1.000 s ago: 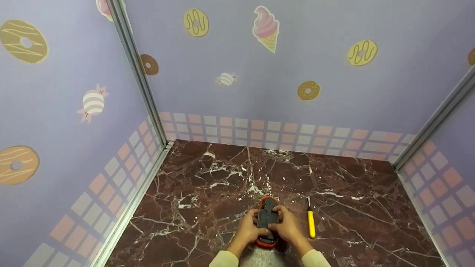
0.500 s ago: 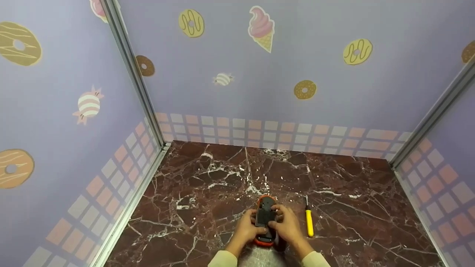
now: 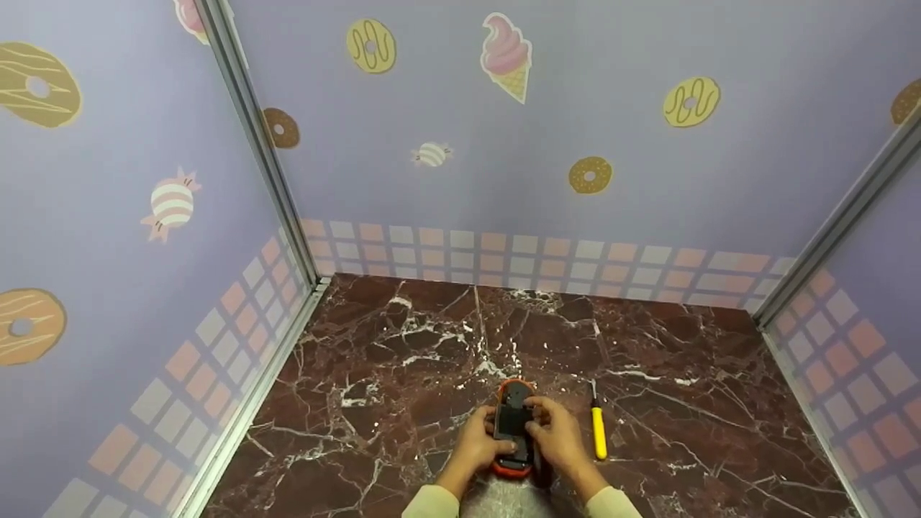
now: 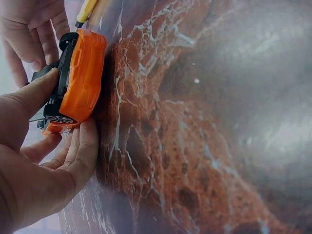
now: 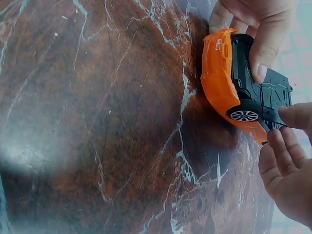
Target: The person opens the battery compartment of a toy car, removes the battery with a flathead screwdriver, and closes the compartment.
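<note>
Marble surface [image 3: 683, 432], dark red-brown, white veins, glossy. Screwdriver [image 3: 599, 428] lies near right, yellow handle, tip to far side. White specks [image 3: 493, 368] scattered mid-surface. Toy car [image 4: 82, 80], near middle, wheels up; contact with surface unclear.

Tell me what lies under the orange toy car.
Brown marbled surface shows around the upturned toy car. The patch directly beneath is covered by the car, so whatever lies there, or whether they touch, cannot be seen.

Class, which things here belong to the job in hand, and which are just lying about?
Job in hand:
orange toy car, underside up
left hand and right hand, holding it
yellow-handled screwdriver, probably; it lies untouched

Just about:
pale specks, loose or marbling, can't tell
patterned wall
</note>
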Motion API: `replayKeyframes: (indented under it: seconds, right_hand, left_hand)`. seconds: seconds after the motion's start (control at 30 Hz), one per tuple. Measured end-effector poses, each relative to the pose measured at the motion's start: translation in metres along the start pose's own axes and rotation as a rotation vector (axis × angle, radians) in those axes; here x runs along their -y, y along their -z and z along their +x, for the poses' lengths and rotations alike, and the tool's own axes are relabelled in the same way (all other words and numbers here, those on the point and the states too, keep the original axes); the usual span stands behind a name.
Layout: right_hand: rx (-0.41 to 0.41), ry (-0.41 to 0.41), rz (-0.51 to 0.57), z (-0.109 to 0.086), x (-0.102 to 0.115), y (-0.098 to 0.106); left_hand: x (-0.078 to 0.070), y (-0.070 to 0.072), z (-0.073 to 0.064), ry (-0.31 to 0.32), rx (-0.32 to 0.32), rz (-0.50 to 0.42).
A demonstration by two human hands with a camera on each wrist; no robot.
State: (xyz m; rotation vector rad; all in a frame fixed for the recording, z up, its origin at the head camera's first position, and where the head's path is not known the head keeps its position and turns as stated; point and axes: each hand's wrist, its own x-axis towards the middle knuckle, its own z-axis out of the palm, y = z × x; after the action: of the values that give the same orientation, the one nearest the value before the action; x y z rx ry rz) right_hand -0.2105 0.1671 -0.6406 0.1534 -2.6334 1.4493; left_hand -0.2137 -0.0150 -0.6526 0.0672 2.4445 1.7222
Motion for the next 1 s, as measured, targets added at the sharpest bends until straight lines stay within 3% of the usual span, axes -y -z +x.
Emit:
replayKeyframes:
  seconds: [0.3, 0.57, 1.0]
  right_hand:
    - [0.01, 0.003, 0.021, 0.0013, 0.0016, -0.0016]
    - [-0.029, 0.025, -0.01, 0.0014, 0.0005, -0.0006]
    - [-0.05, -0.007, 0.025, 0.0014, -0.0011, -0.0011]
  left_hand:
    - [0.0009, 0.0018, -0.0006, -0.006, 0.002, 0.015]
    - [-0.0023, -0.0002, -0.0011, 0.002, -0.013, -0.008]
    - [-0.0011, -0.0039, -0.0033, 0.031, -0.041, -0.008]
